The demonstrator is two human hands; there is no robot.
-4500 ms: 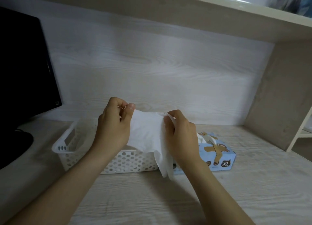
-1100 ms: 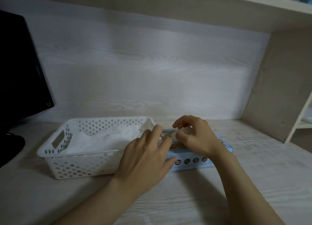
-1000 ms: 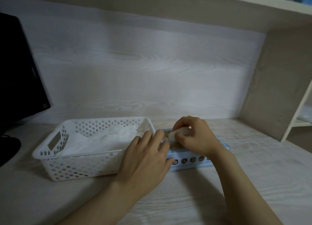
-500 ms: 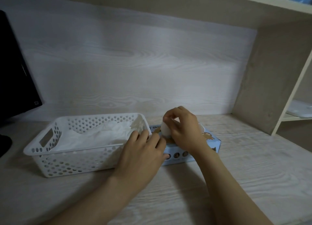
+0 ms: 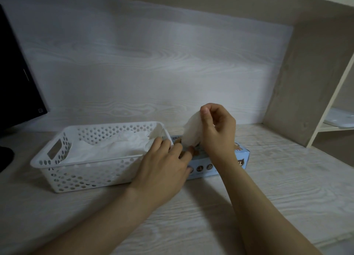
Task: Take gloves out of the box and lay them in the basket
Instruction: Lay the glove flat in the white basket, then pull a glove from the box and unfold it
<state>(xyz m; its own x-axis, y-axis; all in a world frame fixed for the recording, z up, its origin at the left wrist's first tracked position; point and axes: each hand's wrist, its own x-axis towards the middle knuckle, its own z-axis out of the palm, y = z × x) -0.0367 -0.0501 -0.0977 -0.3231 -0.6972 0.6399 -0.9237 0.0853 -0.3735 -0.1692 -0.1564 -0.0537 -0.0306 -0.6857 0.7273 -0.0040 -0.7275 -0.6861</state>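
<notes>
**Right hand lifts a white glove from the blue box; left hand lies flat on its top**

Two bare forearms reach in from the bottom edge of the frame across a pale wood-grain desk (image 5: pixel 287 187). At lower centre the left hand (image 5: pixel 162 170) lies with its fingers straight and flat on the near-left end of the light blue cardboard glove box (image 5: pixel 203 164), pressing on it without curling round anything. Just right of it and higher, the right hand (image 5: pixel 216 132) pinches a thin white disposable glove (image 5: pixel 192 128) between thumb and fingers. The glove's top is raised above the box, while its lower end runs down into the opening on the box top.

The box's front face carries a row of small round picture icons. A dark cat-shaped badge at its right end is mostly hidden by the right forearm, and the small print along the top edge is too small to read.

Touching the box's left end is a white perforated plastic basket (image 5: pixel 86 162) with a slot handle in its left wall. A crumpled layer of white gloves (image 5: pixel 115 147) lies inside it.

Farther back, a black monitor (image 5: pixel 17 82) fills the left edge of the frame; a tiny label on its lower corner is unreadable. A whitish wood-grain back panel (image 5: pixel 153 63) spans the middle, under a beige overhead shelf (image 5: pixel 229 2). A beige side panel (image 5: pixel 306 82) closes the right.
</notes>
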